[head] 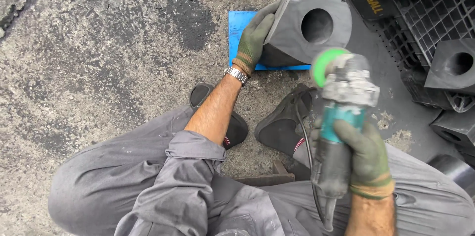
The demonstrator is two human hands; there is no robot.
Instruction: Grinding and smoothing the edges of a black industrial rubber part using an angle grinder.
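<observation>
A dark grey block (pixel 297 8) with a round hole in one face rests tilted on a blue mat (pixel 238 30). My left hand (pixel 253 40), in a green glove with a wristwatch below it, grips the block's left edge. My right hand (pixel 363 159), also in a green glove, holds an angle grinder (pixel 344 97) by its teal and grey body. The grinder's green disc points up toward the block without touching it. A black cable runs down from the grinder between my knees.
I sit low on rough asphalt with grey trousers and black shoes (pixel 282 124) under the mat. Several more holed grey blocks (pixel 452 65) lie at the right beside a black plastic pallet (pixel 425 13).
</observation>
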